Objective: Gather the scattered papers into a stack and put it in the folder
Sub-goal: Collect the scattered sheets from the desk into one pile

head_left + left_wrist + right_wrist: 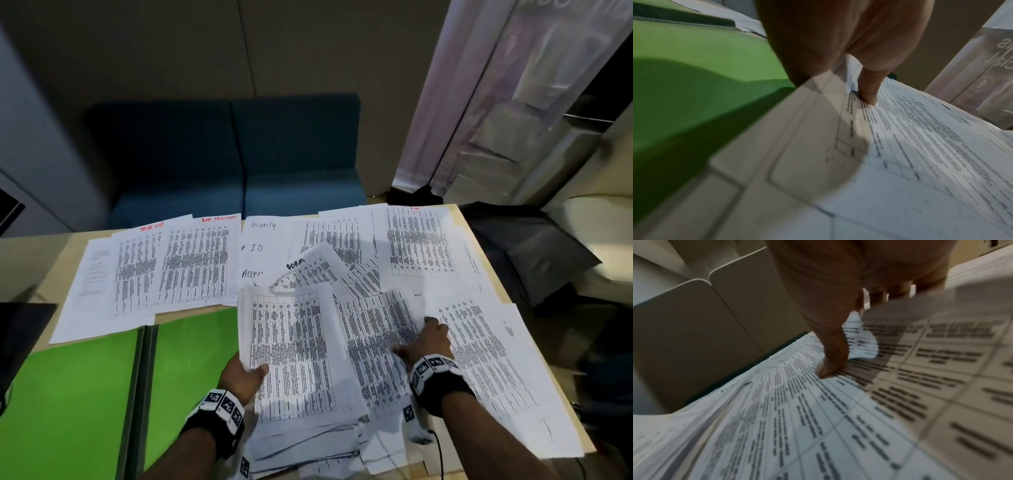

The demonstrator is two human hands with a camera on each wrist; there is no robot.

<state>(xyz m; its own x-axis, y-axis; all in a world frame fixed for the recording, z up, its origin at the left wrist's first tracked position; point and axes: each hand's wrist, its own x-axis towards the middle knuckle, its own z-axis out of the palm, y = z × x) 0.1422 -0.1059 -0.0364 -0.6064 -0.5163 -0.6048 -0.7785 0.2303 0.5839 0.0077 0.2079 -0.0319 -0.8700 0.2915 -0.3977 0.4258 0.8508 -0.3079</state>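
While the left hand (244, 373) pinches the left edge of a lifted printed sheet (291, 349), thumb on top, the right hand (428, 342) lies spread on another sheet (373, 346) just beside it, thumb and fingers pressing the paper. Both sheets top a loose pile (308, 442) at the table's (27, 253) near edge. More papers (191, 263) lie scattered along the far edge and far right corner. An open green folder (68, 404) sits at the near left corner, touching the pile.
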